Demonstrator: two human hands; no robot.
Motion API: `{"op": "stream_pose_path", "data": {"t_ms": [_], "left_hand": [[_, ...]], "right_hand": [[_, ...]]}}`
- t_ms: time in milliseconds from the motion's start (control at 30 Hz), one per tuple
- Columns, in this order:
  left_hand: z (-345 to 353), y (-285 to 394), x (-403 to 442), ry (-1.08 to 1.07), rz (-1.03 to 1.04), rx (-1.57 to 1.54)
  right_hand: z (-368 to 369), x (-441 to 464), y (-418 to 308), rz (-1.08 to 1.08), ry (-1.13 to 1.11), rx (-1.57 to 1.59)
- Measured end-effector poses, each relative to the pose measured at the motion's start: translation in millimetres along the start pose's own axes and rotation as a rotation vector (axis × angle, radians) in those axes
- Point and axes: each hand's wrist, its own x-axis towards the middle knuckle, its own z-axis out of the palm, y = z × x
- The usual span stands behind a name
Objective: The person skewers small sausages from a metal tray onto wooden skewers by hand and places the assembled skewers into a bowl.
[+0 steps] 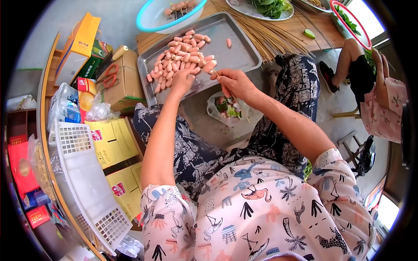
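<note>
A metal tray (pixel 237 45) holds a heap of small pink sausages (pixel 185 50), with one lying apart on its right side. My right hand (pixel 237 83) is closed around a thin bamboo skewer (pixel 215 72). At the skewer's upper end, over the tray's near edge, is a pink sausage (pixel 210 65). My left hand (pixel 183 81) reaches to the near side of the heap with its fingers curled together. What lies between those fingers is hidden. Below the tray, a plastic-lined bin (pixel 213 112) contains green and pale scraps.
Many loose bamboo skewers (pixel 265 32) lie right of the tray. Behind stand a blue-rimmed bowl (pixel 143 21), a plate of greens (pixel 283 17) and a red-rimmed basin (pixel 368 41). Scissors (pixel 112 75) rest on a carton at left. Another person's hand (pixel 381 65) shows at right.
</note>
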Motion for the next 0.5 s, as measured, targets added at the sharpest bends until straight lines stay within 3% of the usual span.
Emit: {"op": "stream_pose_path", "data": {"t_ms": [100, 233, 300, 500], "left_hand": [[10, 1, -7, 0.077, 0.156, 0.151], [5, 19, -11, 0.068, 0.127, 0.199], [1, 31, -12, -0.013, -0.015, 0.288], [16, 13, -7, 0.073, 0.136, 0.330]], "right_hand": [[1, -1, 0, 0.003, -0.011, 0.010], [1, 0, 3, -0.005, -0.018, 0.008], [1, 1, 4, -0.007, -0.015, 0.001], [3, 0, 3, 0.012, -0.017, -0.018]]}}
